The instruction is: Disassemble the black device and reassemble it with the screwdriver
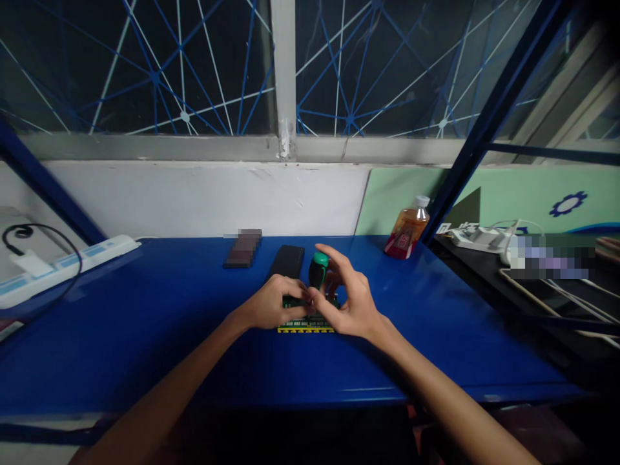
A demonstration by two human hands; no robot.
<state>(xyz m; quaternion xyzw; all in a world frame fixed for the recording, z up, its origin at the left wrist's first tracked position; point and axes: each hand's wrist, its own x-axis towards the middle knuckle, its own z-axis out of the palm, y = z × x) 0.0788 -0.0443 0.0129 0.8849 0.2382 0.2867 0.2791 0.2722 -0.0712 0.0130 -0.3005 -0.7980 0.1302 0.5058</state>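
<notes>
A screwdriver with a black and green handle (318, 271) stands nearly upright over a green circuit board (317, 321) with a yellow front edge. My right hand (351, 300) is closed around the lower handle with thumb and fingers, while its index finger reaches up past the green cap. From the other side, my left hand (274, 302) lies over the board's left part. Its fingers are drawn together close to the screwdriver's lower end, and what they pinch is hidden. The screwdriver's tip cannot be seen behind the fingers.
The blue table (232, 368) carries a black flat case (287, 260) behind my hands and a dark blurred slab (243, 250) farther left. A drink bottle (408, 229) stands at the back right. A white power strip (104, 254) with a black cable lies at left.
</notes>
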